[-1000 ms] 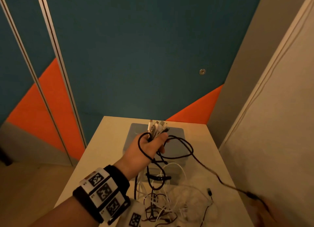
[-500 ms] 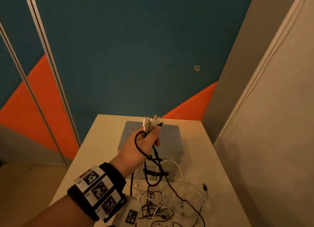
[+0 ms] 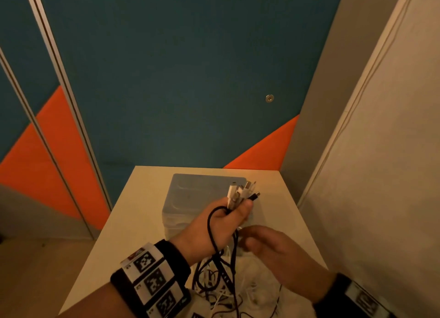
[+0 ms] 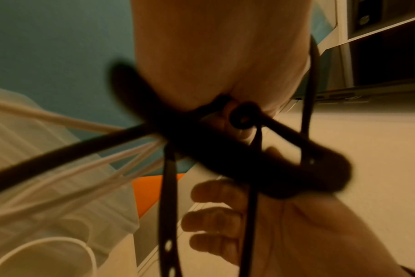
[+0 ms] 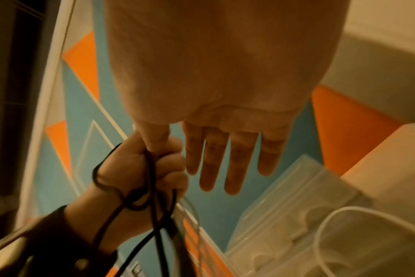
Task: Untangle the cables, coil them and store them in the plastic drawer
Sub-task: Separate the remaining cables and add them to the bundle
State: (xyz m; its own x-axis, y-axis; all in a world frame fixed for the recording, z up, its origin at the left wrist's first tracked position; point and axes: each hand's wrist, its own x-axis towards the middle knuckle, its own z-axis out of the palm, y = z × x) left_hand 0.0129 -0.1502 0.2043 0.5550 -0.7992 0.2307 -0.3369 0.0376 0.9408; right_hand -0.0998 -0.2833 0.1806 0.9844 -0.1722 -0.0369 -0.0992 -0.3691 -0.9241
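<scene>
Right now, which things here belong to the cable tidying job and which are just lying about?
Part of the job:
- cable ends, gripped in the left hand
- tangle on the table
- plastic drawer
- right hand, fingers straight, beside the hanging cables

Just there:
- blue and orange wall
- wall stud

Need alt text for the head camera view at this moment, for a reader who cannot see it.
A left hand grips a bundle of black and white cables by their plug ends above a plastic drawer on a pale table. The right hand, fingers straight, reaches toward the hanging strands.
</scene>
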